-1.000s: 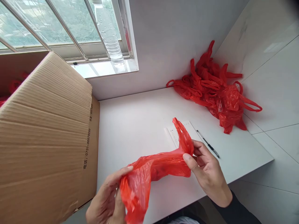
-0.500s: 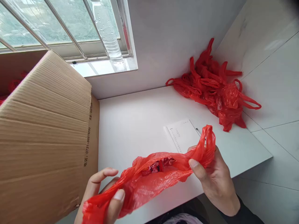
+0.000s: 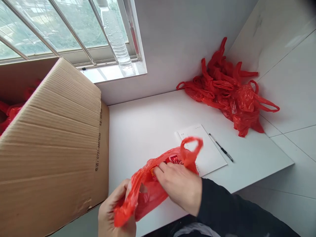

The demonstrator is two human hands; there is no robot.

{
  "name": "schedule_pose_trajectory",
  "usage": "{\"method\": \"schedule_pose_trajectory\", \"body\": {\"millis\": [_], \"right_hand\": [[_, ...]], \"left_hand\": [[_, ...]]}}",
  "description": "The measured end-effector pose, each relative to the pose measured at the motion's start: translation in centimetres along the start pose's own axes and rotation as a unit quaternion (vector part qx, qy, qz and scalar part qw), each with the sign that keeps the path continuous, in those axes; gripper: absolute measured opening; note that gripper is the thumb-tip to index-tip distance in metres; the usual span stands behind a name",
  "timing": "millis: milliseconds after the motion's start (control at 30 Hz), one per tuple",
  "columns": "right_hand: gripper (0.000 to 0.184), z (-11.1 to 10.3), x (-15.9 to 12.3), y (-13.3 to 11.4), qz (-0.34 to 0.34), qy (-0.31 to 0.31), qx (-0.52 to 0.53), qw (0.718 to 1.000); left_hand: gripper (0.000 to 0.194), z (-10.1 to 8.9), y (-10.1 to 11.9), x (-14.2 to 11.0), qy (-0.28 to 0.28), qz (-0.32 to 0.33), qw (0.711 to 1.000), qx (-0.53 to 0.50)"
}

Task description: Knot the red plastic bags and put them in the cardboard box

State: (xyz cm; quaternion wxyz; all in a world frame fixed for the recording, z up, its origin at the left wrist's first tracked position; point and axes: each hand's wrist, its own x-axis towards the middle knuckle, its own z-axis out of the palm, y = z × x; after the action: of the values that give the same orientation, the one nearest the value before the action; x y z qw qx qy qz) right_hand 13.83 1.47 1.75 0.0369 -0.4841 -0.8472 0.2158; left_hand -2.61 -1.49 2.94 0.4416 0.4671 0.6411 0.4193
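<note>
A person's view down at a white tabletop. Both hands hold a thin, crinkled red plastic carrier bag just above the table's near edge. The left hand is closed around the bag's lower end; the right hand lies over its middle, fingers pressed into the film, though how tightly they pinch is hidden. A handle loop stands up free. The bag looks light, soft and slippery, and likely to slump; the loop or a gathered fold seems the surest hold. To the left stands a large open brown cardboard box. Beyond lie a sheet of white paper, a black pen, and a heap of similar red bags.
</note>
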Motion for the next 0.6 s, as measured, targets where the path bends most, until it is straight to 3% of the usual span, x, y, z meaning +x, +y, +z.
{"method": "schedule_pose_trajectory", "body": {"millis": [33, 100, 200, 333, 467, 600], "right_hand": [[0.034, 0.6, 1.1, 0.7, 0.027, -0.052, -0.036, 0.998], [0.036, 1.5, 2.5, 1.9, 0.06, -0.088, -0.058, 0.993], [0.026, 2.1, 3.2, 3.0, 0.071, -0.089, -0.036, 0.993], [0.01, 2.3, 2.9, 3.4, 0.087, -0.073, -0.006, 0.993], [0.015, 1.4, 2.3, 3.3, 0.116, -0.052, 0.008, 0.992], [0.019, 0.2, 1.6, 2.8, 0.135, -0.047, 0.011, 0.99]], "left_hand": [[0.034, 0.1, -0.2, 0.0, -0.004, -0.007, 1.0, -0.008], [0.036, 0.6, -0.4, -0.1, -0.008, -0.028, 0.999, -0.026], [0.034, 1.2, -0.3, -0.4, 0.006, -0.036, 0.999, -0.018], [0.03, 1.1, -0.4, -0.8, 0.031, 0.006, 0.999, 0.022], [0.027, 1.0, -0.6, -1.2, 0.041, 0.05, 0.998, 0.029], [0.019, 1.4, -0.2, -1.5, 0.092, 0.071, 0.993, -0.027]]}}
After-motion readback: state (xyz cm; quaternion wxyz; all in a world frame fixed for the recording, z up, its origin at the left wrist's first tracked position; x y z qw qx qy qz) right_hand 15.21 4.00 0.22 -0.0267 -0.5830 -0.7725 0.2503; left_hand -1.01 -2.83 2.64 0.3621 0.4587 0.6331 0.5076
